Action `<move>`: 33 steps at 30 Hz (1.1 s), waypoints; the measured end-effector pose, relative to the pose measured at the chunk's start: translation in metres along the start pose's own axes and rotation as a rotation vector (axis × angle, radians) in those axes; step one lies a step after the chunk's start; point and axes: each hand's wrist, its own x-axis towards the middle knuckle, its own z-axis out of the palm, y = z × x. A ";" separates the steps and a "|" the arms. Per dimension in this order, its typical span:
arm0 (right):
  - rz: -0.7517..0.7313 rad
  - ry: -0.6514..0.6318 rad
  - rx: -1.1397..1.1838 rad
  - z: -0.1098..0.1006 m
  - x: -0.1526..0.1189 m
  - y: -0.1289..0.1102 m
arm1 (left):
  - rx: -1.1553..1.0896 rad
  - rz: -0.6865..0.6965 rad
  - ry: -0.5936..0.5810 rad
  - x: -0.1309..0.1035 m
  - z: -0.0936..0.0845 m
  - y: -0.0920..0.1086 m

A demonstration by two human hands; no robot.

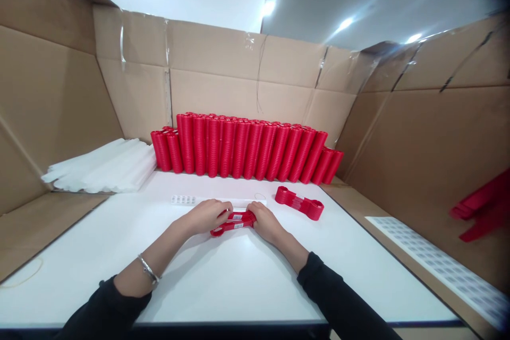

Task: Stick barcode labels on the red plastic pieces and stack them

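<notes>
In the head view, red plastic pieces (239, 226) with ring-shaped ends and white barcode labels lie low over the white table, between my hands. Their left ends fan slightly apart. My right hand (263, 221) is closed around their right ends. With curled fingers, my left hand (211, 216) grips the upper piece near its left end; the fingertips are partly hidden. Just behind my hands is a white strip (203, 201) with printed labels at its left. To the right rests a stack of the same red pieces (298, 203), lying on its side.
A long row of tall red stacks (247, 149) stands at the back against cardboard walls (223, 64). White plastic sleeves (103, 164) are piled at left. A label sheet (434, 265) lies along the right edge. Something red (482, 204), blurred, shows at far right.
</notes>
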 end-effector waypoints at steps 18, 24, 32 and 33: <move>0.066 0.022 -0.083 -0.001 -0.006 -0.009 | 0.016 -0.105 0.055 0.008 0.033 0.015; 0.001 0.009 -0.002 -0.009 -0.012 -0.017 | 0.016 -0.067 0.134 0.009 0.038 0.014; -0.200 -0.049 -0.026 -0.034 -0.032 -0.037 | -0.060 -0.065 0.127 0.007 0.037 0.018; -0.219 -0.055 -0.068 -0.036 -0.034 -0.038 | -0.077 -0.067 0.122 0.007 0.037 0.019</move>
